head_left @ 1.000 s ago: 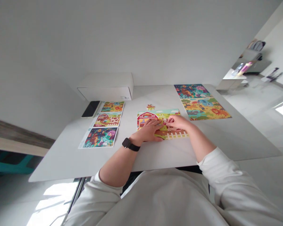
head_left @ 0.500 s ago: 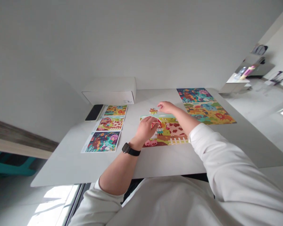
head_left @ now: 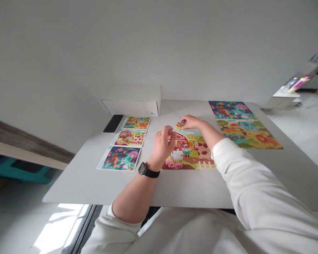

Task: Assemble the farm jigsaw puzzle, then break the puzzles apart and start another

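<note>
Table (head_left: 95, 183): white and flat, and it carries everything here.
Box (head_left: 132, 100): white cardboard, at the far edge against the wall, well apart from both hands.
Finished puzzles (head_left: 247, 132): two bright animal scenes lying flat on the right side, beyond the right sleeve.
Farm puzzle (head_left: 194, 155): flat in front of the person, showing a red barn and spotted cows. A white, piece-shaped gap (head_left: 177, 154) shows near its near left part.
Picture cards (head_left: 121, 158): three in a row on the left, near the puzzle but not touching it.
Phone (head_left: 113, 123): black, lying beside the farthest card.
Left hand (head_left: 163, 144): fingers curled over the puzzle's left edge by the barn, with a watch (head_left: 147, 170) on the wrist. I cannot tell whether it grips anything.
Right hand (head_left: 192, 121): fingertips pinched together on a puzzle piece (head_left: 179, 125), just above the puzzle's far edge.
Handling: the piece looks like thin card, so light, fairly stiff and easily bent at the tabs. It is best pinched by its edges, as it is now.
In the way: the left hand sits close to the held piece, and its wrist covers part of the puzzle. A sleeve dragged across could probably shift the flat pieces already laid.
</note>
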The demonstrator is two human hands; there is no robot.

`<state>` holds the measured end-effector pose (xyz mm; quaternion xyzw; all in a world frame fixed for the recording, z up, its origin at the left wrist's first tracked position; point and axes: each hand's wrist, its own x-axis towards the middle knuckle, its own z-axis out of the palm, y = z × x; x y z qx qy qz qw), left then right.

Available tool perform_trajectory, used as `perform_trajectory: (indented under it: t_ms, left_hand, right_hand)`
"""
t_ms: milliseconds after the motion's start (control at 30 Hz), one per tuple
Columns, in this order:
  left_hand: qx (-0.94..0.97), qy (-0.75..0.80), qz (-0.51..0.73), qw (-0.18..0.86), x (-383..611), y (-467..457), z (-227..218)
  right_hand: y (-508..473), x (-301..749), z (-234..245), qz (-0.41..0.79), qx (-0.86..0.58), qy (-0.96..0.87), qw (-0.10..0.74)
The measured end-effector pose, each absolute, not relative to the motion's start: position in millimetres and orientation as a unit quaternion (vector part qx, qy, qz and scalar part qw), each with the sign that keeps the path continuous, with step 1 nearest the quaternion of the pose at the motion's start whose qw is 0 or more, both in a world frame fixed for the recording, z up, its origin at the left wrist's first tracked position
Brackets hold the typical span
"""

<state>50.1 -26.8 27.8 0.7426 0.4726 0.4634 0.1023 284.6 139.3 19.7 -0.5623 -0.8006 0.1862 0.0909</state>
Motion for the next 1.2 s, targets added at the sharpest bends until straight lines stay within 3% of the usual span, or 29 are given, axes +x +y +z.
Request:
perform_trajectory:
  t_ms: [300,533,867,1200]
  left_hand:
    - [0.727,0.451,0.497,0.147,53,-26,28]
    - [0.652,0.462,0.551,0.24,55,-24,35]
    - [0.637,0.42,0.535,0.362,49,-9,24]
    - [0.732,0.391,0.349,0.436,50,-13,17]
  right_hand:
    - [113,302,34,0.399,-0.585,-0.612,0.353]
    - [47,316,70,0.441,-0.502,-0.564,0.486]
    - [-42,289,26,0.447,-0.5,-0.504,0.544]
    - [-35,277,-16,0.439,-0.478,-0.556,0.519]
